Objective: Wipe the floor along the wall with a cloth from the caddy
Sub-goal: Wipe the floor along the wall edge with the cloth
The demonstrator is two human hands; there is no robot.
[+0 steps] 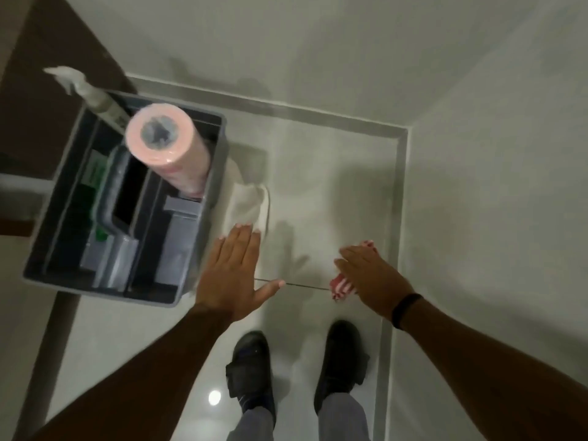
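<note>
A grey caddy (203, 202) stands on the pale tiled floor (331, 186) at the left, holding a pink roll of cloths (171, 148) and a spray bottle (95, 97). A white cloth (248, 202) hangs over the caddy's right side. My left hand (235, 275) is flat with fingers spread, its fingertips at the white cloth's lower edge. My right hand (372, 275) grips a red-and-white striped cloth (342, 286) above the floor, close to the right wall (493, 218).
Walls meet in a corner at the upper right, with a grey skirting strip (401, 192) along their base. My two black shoes (251, 370) stand on the tiles below my hands. A dark brown door or panel (47, 58) rises at the upper left.
</note>
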